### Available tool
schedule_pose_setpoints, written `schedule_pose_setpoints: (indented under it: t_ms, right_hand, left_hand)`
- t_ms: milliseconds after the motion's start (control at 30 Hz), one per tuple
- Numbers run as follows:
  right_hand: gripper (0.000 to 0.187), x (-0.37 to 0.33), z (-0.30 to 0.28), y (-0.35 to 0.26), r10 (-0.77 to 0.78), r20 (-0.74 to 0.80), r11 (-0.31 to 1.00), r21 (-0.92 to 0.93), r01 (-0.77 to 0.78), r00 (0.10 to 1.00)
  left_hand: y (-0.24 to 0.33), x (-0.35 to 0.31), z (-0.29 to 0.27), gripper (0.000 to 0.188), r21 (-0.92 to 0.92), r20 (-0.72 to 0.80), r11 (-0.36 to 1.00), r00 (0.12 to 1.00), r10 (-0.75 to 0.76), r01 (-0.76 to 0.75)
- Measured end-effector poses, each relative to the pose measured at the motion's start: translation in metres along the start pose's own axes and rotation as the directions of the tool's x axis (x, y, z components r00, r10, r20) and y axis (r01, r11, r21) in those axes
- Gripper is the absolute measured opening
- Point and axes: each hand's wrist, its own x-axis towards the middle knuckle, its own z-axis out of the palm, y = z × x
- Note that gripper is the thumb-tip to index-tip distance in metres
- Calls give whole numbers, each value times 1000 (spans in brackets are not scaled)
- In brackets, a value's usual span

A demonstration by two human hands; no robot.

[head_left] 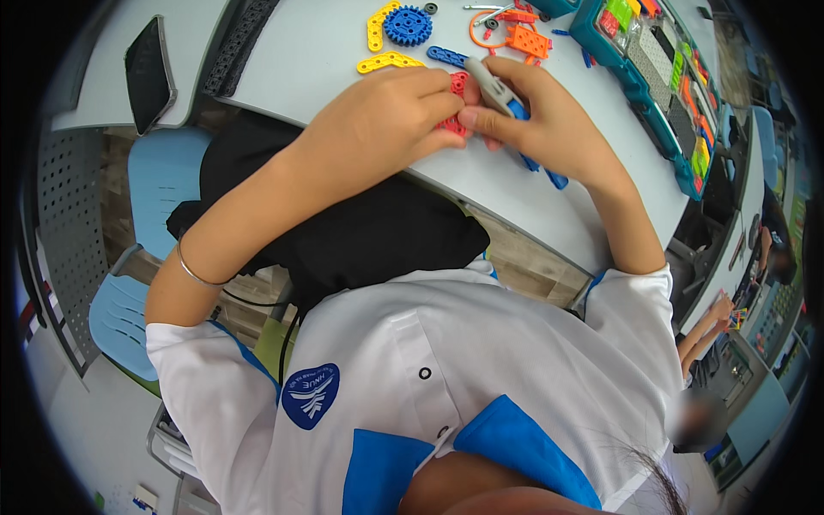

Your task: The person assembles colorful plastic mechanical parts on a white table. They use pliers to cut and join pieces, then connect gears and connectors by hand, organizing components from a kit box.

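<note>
Both my hands meet over the near edge of the white table (549, 202). My left hand (382, 120) is closed on a red perforated plastic piece (460, 83), and its fingers cover much of it. In my right hand (558, 116) is a grey-and-blue hand tool (489, 84), its blue end pointing down past the palm. The right thumb and fingertips also reach the red piece. Just beyond them lies a blue perforated beam (447, 56). A yellow perforated beam (390, 62) rests beyond my left hand.
Further back are a blue gear (408, 26), a yellow angled beam (375, 28) and orange parts (526, 41). A teal case (657, 107) of colourful pieces stands at the right. A dark phone (148, 75) lies at the left, near blue chairs (167, 184). Another person's hands (717, 316) show far right.
</note>
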Motion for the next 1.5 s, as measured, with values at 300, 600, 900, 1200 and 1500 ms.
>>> schedule_pose_setpoints:
  t_ms: [300,600,900,1200,1500]
  right_hand:
    - [22,1,-2,3,-12,39,992,125,7,999]
    - [25,-1,4,7,-40,88,991,132,28,995]
    - [21,-4,0,5,-69,118,975,217,42,991]
    - [18,-9,6,2,-60,81,979,201,43,995]
    - [17,-7,15,10,-84,50,980,185,74,995]
  left_hand:
    - [5,3,2,33,-31,49,999,998,-43,45]
    - [6,-4,4,33,-4,-3,1000,1000,-14,14]
    - [13,-12,4,32,20,-37,999,999,-37,38]
    - [12,-16,5,31,-104,-88,994,995,-53,43]
    - [15,-19,8,32,-179,-67,976,988,-139,125]
